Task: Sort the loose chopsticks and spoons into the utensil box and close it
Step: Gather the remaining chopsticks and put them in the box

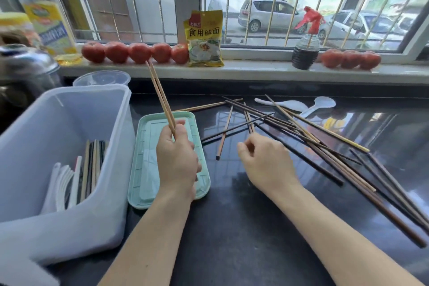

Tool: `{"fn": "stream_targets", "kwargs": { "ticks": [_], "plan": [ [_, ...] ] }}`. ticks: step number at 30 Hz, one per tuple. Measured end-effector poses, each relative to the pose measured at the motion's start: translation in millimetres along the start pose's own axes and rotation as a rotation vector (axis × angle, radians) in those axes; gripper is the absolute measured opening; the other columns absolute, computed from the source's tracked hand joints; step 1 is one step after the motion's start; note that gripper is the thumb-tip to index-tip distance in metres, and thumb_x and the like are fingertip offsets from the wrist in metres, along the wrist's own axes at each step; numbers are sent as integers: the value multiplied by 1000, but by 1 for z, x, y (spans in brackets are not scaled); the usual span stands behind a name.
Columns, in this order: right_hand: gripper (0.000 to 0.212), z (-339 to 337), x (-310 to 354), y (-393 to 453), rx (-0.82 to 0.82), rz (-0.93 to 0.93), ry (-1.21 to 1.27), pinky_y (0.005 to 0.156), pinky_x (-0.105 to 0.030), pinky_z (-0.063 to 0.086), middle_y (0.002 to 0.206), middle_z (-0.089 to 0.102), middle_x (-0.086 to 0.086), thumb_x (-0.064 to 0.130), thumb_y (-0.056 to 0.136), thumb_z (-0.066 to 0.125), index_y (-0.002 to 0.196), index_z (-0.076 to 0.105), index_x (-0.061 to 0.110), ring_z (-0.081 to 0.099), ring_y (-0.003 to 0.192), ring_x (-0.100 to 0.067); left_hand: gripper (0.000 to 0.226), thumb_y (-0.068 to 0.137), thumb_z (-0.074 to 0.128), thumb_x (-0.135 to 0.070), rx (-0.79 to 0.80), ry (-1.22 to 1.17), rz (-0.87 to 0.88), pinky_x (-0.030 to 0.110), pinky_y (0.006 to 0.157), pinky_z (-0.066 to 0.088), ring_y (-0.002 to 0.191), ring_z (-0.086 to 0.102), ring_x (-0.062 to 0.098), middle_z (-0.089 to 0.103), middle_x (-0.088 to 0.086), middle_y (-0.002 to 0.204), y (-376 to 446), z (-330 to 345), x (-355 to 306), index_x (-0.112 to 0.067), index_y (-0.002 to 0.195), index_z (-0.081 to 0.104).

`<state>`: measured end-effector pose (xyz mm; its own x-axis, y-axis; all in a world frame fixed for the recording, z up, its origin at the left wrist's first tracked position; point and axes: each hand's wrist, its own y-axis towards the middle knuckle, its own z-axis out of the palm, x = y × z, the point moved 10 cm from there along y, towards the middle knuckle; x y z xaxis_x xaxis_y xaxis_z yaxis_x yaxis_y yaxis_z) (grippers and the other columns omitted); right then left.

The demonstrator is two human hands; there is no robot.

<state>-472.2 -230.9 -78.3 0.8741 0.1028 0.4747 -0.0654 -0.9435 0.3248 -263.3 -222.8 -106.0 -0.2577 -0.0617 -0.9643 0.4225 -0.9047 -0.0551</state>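
My left hand (177, 158) grips two light wooden chopsticks (159, 95) that point up and away, above the pale green lid (148, 183) lying on the black counter. The translucent utensil box (69, 104) stands at the left, holding several chopsticks and white spoons (62, 183). My right hand (267, 160) hovers over the counter with thumb and fingers curled, its fingertips at the near end of a chopstick in the loose pile (308, 139); whether it pinches one I cannot tell. Two white spoons (301, 105) lie behind the pile.
On the windowsill sit rows of tomatoes (134, 52), a yellow packet (205, 39), a dark sauce bottle (305, 53) and an oil bottle (46, 14). A clear round container (102, 78) and a metal pot (25, 65) stand behind the box.
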Motion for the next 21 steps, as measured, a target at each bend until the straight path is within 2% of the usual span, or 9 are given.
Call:
{"fn": "stream_targets", "kwargs": {
  "ticks": [3, 6, 8, 9, 11, 14, 16, 18, 21],
  "plan": [
    [41, 35, 26, 13, 202, -6, -213, 75, -39, 40, 100, 63, -5, 55, 98, 43, 96, 55, 16, 60, 97, -33, 24, 109, 40, -25, 34, -114, -162, 22, 39, 21, 45, 23, 9, 30, -3, 61, -1, 5, 14, -14, 114, 61],
    [35, 56, 34, 24, 334, 66, -330, 76, -39, 43, 116, 63, -11, 42, 98, 47, 114, 59, 13, 60, 106, -34, 23, 107, 45, -16, 135, -265, -300, 21, 38, 21, 44, 27, 8, 37, -2, 60, -5, 16, 23, -2, 117, 61],
    [26, 58, 29, 26, 405, 122, -331, 76, -37, 44, 118, 62, -11, 32, 96, 52, 112, 59, 14, 60, 107, -33, 21, 108, 44, -15, 204, -331, -386, 19, 36, 32, 44, 39, 9, 47, -1, 60, -11, 25, 27, -2, 114, 60],
    [22, 52, 22, 25, 430, 147, -293, 75, -35, 44, 114, 63, -11, 32, 94, 54, 104, 59, 14, 61, 103, -32, 22, 109, 43, -16, 221, -345, -418, 21, 38, 41, 47, 50, 11, 55, 2, 63, -14, 28, 28, -2, 112, 59],
    [24, 30, 5, 17, 463, 198, -125, 70, -31, 43, 95, 65, -10, 36, 91, 55, 81, 57, 15, 60, 86, -28, 25, 110, 40, -17, 234, -350, -455, 32, 52, 60, 71, 70, 25, 69, 14, 84, -20, 33, 31, 1, 111, 59],
    [28, -17, -19, -16, 443, 268, 191, 55, -26, 37, 61, 52, 0, 32, 89, 58, 65, 55, 17, 46, 57, -19, 28, 111, 36, -15, 321, -254, -498, 47, 76, 64, 97, 74, 37, 71, 27, 111, -37, 48, 38, 5, 119, 54],
    [31, -32, -17, -47, 442, 257, 301, 47, -24, 30, 51, 44, 6, 29, 89, 61, 61, 51, 20, 37, 48, -13, 27, 111, 36, -14, 436, -179, -537, 43, 75, 65, 93, 76, 36, 71, 29, 113, -56, 64, 44, 6, 122, 52],
    [39, -23, -5, -70, 489, 188, 294, 43, -20, 32, 49, 48, 10, 30, 92, 62, 57, 48, 20, 38, 44, -7, 26, 111, 36, -14, 529, -119, -553, 36, 62, 64, 83, 77, 31, 74, 27, 107, -72, 76, 47, 4, 122, 52],
    [40, -10, -2, -83, 613, 142, 211, 52, -22, 38, 56, 54, 13, 40, 95, 60, 60, 56, 21, 47, 48, -1, 26, 111, 36, -15, 531, -119, -546, 36, 60, 63, 74, 75, 26, 75, 13, 83, -76, 78, 51, 0, 121, 55]
  ]
}}
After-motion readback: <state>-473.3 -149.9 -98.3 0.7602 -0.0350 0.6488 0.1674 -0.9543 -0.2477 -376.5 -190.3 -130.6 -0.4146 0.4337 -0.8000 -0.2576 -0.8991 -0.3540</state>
